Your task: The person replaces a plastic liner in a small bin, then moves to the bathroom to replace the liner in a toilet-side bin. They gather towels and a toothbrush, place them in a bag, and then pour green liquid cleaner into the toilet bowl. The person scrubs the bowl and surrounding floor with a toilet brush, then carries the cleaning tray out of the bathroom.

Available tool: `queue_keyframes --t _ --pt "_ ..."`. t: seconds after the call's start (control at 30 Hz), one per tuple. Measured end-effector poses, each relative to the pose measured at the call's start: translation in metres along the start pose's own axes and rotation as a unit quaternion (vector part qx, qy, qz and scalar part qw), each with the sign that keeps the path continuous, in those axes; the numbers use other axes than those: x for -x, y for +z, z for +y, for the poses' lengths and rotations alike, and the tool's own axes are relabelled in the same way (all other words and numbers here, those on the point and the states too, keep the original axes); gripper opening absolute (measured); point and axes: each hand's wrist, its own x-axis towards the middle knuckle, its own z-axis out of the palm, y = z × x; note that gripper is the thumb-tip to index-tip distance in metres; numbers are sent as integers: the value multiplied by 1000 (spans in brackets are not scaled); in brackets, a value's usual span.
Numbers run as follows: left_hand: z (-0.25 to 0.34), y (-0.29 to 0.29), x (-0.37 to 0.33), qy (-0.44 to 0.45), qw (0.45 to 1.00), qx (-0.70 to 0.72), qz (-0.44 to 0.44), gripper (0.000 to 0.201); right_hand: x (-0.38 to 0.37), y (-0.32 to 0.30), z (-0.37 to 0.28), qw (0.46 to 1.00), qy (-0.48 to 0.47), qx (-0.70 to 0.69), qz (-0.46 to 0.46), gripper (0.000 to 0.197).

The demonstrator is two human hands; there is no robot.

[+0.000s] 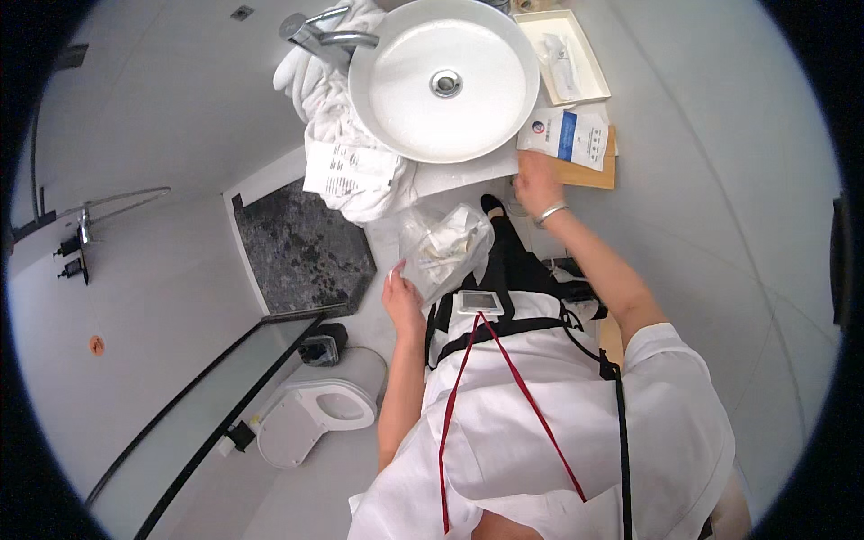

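Note:
My left hand [402, 295] pinches the rim of a clear plastic bag [443, 247]. Crumpled whitish scraps fill the bag, which hangs in front of my waist. At the counter's front edge, my right hand [538, 183] is closed with its fingers curled; what it grips, if anything, is hidden. Just beyond those fingers lies a white and blue packet [567, 138], partly over a tan wooden board [589, 175].
A round white basin [378, 117] with a chrome faucet [319, 40] stands on the counter. Left of it are bunched white towels [355, 202] under a printed card [349, 169]. A cream tray [601, 88] holds a wrapped item. Lower left are a toilet [301, 418], black bin [322, 345] and glass partition [207, 405].

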Motion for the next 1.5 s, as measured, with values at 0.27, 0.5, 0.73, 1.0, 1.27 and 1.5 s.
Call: queue_keyframes --t 0.27,0.5,0.73,1.0,1.27,1.5 --pt "5 16 2 -2 1000 -22 -15 34 -46 -18 106 939 -16 320 -124 49" --pt "12 31 1 2 999 -29 -27 33 -53 -48 119 981 -58 178 -53 31" --pt "13 36 4 18 997 -48 -53 30 -57 -48 81 948 -64 266 -162 65" --pt "9 40 7 4 998 -49 -32 33 -71 -23 97 939 -162 253 -169 20" --pt "3 38 12 5 998 -44 -36 33 -62 -60 105 971 -210 103 -44 32" --pt "13 49 15 3 998 1 -67 38 43 -43 -21 909 -98 -377 -147 26"
